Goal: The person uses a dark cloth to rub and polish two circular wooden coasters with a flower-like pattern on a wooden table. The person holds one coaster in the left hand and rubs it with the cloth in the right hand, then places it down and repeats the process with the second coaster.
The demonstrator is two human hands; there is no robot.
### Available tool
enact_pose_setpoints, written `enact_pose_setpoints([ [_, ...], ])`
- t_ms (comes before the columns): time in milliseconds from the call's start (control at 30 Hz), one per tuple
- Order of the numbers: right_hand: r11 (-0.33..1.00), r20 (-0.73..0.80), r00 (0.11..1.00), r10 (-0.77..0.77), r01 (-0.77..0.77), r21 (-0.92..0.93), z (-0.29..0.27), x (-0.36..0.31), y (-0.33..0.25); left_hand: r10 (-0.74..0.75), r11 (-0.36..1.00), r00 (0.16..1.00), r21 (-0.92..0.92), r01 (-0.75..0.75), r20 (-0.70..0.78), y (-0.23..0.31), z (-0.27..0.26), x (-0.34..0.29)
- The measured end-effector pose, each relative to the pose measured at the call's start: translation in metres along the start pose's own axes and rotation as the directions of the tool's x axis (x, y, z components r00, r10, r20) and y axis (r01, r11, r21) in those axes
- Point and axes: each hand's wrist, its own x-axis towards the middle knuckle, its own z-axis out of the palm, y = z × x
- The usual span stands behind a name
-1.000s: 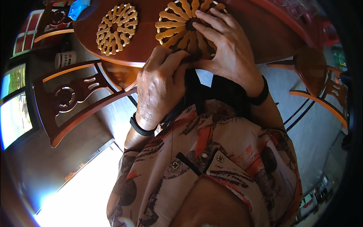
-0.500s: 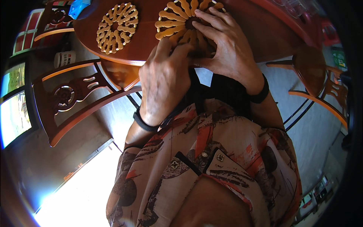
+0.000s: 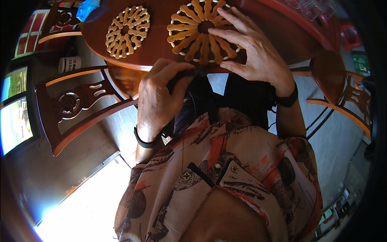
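A large round trivet (image 3: 186, 34) of light brown, bone-shaped wooden pieces, with small cream beads around its rim, lies at the near edge of the table. Over its right side my right hand (image 3: 258, 52) is spread open, the fingertips on or just above the pieces and the thumb by the near rim. My left hand (image 3: 157, 94) is off the trivet, just in front of the table edge to its lower left. Its index finger and thumb reach toward the right with a dark gap between them, and I see nothing held there. The other fingers are partly hidden.
A smaller trivet (image 3: 115, 34) of the same make lies to the left on the brown table (image 3: 159, 48). A blue packet (image 3: 86, 9) is at the far left. Clear glasses (image 3: 312, 10) stand on a red tray (image 3: 296, 18) at the right. Carved wooden chairs (image 3: 86, 117) flank me.
My left hand has drawn back from the trivet's near rim, down and to the left, uncovering the near pieces. My right hand has shifted slightly right and spread wider.
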Motion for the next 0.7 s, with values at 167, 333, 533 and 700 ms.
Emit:
enact_pose_setpoints([
  [167, 0.996, -0.07, 0.996, 0.063, -0.067, -0.064, 0.012, 0.009, -0.011, -0.043, 0.998, 0.995, -0.049, 0.039, -0.09, -0.001, 0.001, 0.012],
  [333, 0.993, -0.126, 0.988, 0.09, -0.099, -0.065, 0.021, 0.013, -0.02, 0.251, 0.944, 0.928, 0.28, -0.173, -0.275, 0.0, 0.017, 0.045],
  [533, 0.991, -0.082, 0.99, 0.112, -0.117, -0.063, 0.015, 0.014, -0.02, 0.312, 0.866, 0.929, 0.461, -0.191, -0.2, 0.01, 0.049, 0.069],
  [700, 0.993, 0.005, 0.995, 0.104, -0.104, -0.049, -0.001, 0.015, -0.025, 0.237, 0.873, 0.965, 0.459, -0.162, -0.109, 0.011, 0.032, 0.025],
])
